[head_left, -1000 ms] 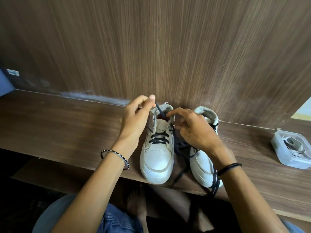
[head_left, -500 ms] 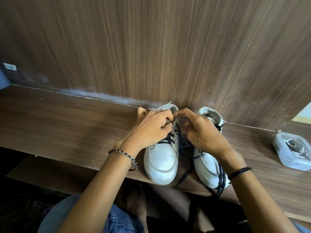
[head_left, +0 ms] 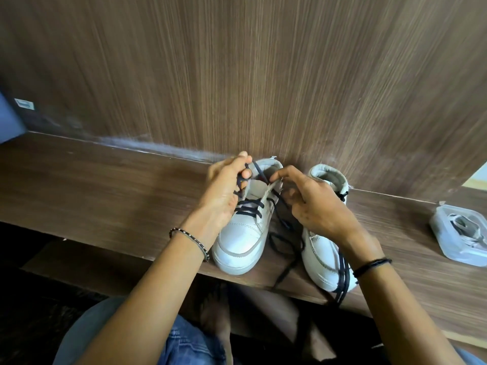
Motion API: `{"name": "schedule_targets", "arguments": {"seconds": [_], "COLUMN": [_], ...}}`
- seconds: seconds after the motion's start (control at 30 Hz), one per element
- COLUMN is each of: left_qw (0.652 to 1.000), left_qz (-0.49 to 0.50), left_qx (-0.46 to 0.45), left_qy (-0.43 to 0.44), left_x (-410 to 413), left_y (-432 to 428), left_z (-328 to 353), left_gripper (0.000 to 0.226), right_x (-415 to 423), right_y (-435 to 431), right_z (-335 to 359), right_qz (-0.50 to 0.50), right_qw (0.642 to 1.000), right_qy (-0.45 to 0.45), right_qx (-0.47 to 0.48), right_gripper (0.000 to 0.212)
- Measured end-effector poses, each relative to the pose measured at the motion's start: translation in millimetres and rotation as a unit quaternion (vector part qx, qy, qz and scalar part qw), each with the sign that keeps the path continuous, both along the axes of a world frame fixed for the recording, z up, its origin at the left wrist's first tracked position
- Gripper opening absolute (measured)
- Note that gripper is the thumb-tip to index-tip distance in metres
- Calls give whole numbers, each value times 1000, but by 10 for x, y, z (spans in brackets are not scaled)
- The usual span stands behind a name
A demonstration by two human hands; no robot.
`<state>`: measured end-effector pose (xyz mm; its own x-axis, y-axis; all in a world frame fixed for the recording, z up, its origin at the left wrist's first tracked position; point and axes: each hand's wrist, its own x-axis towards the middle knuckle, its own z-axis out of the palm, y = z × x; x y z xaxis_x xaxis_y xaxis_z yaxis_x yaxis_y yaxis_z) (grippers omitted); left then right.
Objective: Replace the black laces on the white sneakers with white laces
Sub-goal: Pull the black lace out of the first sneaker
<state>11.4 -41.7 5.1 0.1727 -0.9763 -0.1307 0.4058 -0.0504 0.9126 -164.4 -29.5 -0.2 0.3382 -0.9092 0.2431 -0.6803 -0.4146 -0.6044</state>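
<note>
- A dark wood-grain wall panel [head_left: 263, 75] fills the upper frame, its grain vertical.
- Below it, a brown wooden shelf [head_left: 105, 185] crosses the middle — a pale smear lies along the back edge.
- The lower left is dark.

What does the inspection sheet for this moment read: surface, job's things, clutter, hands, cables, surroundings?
Surface: dark wood-grain shelf, pale smudge along its back edge.
Job's things: left sneaker with black lace crossed through its lower eyelets only; right sneaker beside it, loose black lace hanging over the shelf's front edge; white laces in a clear plastic box far right.
Clutter: nothing seen.
Hands: left hand pinches a lace strand near the left sneaker's collar; right hand pinches at the upper eyelet edge.
Cables: nothing seen.
Surroundings: wood-grain back panel; the person's jeans below.
</note>
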Motion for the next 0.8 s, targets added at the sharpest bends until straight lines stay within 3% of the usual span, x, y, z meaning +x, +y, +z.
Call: {"name": "schedule_targets", "arguments": {"seconds": [0.07,0.13,0.2,0.27,0.4,0.5,0.57,0.6,0.7,0.8], "left_qw": [985,977,992,999,970,900,846,830,786,757], "left_qz": [18,30,30,13,-74,-103,-125,-147,-191,-205], "left_qx": [16,11,-2,-35,-106,-153,-170,-169,-193,-220], "left_qy": [170,212,119,-33,-208,-395,-490,-511,-556,-580], "left_x": [21,8,20,73,145,114,108,110,139,171], "left_y": [-43,-41,-22,-3,47,64,49,53,72,53], "left_z": [67,97,87,67,88,18,-47,-60,-54,-51], "left_gripper": [26,27,25,26,21,27,17,11,27,19], "right_x": [-4,-11,-10,-14,-19,-23,-40,-46,-55,-48], "right_y": [2,9,10,3,-4,-18,-49,-61,-76,-52], "right_z": [-5,2,6,0,-5,-21,-49,-62,-97,-97], "right_qz": [3,6,7,3,-13,-22,-44,-53,-60,-53], "right_qw": [1000,1000,1000,1000,1000,999,998,997,992,989], "right_qy": [1,-2,-5,-7,-8,-7,-1,6,26,42], "right_qx": [2,4,3,5,-6,-30,-48,-60,-108,-134], "right_gripper": [60,60,59,58,54,45,35,32,29,28]}}
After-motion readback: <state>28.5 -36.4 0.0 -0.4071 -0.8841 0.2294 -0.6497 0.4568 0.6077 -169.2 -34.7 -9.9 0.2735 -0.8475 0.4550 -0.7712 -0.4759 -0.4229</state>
